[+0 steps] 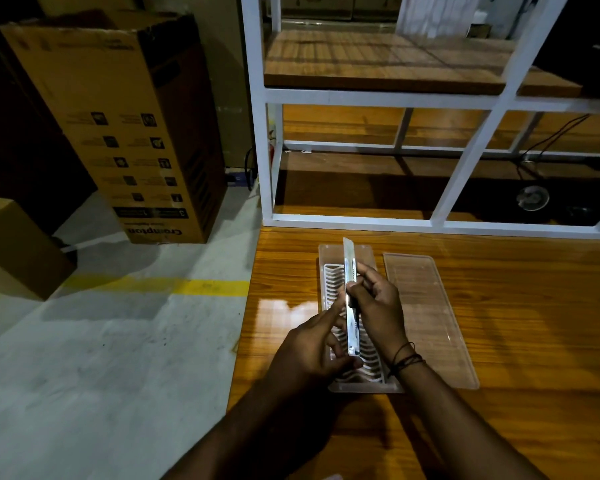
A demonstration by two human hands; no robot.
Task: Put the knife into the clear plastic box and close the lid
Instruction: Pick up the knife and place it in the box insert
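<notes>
Down through the head camera, we see both hands meeting over the clear plastic box [347, 258], which lies open on the glossy wooden desk [516, 306]. We hold the knife [350, 292] lengthwise above the box, its long pale body running from near us toward the far end, the tip reaching over the box's far rim. Our left hand [312, 351] pinches the near end of the knife between thumb and fingers, and our right hand [378, 306] is closed around its middle, with dark cords circling that wrist. We cannot tell whether the knife touches the box or sits slightly above it. Inside the box we see a white ribbed insert [333, 282] with wavy slots. The lid [426, 317], a flat clear panel, lies on the desk just to the right of the box, parallel to it and apart from it. Beyond the desk stands a white metal frame [361, 97] with wooden shelves. To the left, on the grey floor with a yellow stripe [201, 287], stands a tall cardboard carton [118, 126], and a smaller brown box [18, 251] sits nearer the left edge.
</notes>
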